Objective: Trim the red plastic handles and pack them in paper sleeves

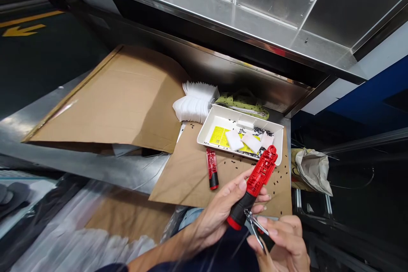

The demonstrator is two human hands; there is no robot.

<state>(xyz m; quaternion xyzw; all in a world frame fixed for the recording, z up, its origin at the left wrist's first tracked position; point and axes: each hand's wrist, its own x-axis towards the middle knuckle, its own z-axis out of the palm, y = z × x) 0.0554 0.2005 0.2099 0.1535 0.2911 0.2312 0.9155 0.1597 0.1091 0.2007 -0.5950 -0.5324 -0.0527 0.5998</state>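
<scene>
My left hand (223,208) is closed around a red and black plastic handle part (255,187), holding it tilted up toward the right. My right hand (280,242) pinches a small metal clip-like piece (255,223) against the black lower end of that part. A second red and black handle part (212,168) lies on the brown cardboard sheet (188,174) just left of my hands. Behind it stands a white tray (210,125) with white pads, a yellow label and small black pieces.
Small black screws are scattered on the cardboard near the tray. A stack of white pads (194,102) sits behind the tray, beside a folded green patterned item (244,104). A large cardboard sheet (117,97) lies left on the steel bench. A crumpled bag (314,168) hangs right.
</scene>
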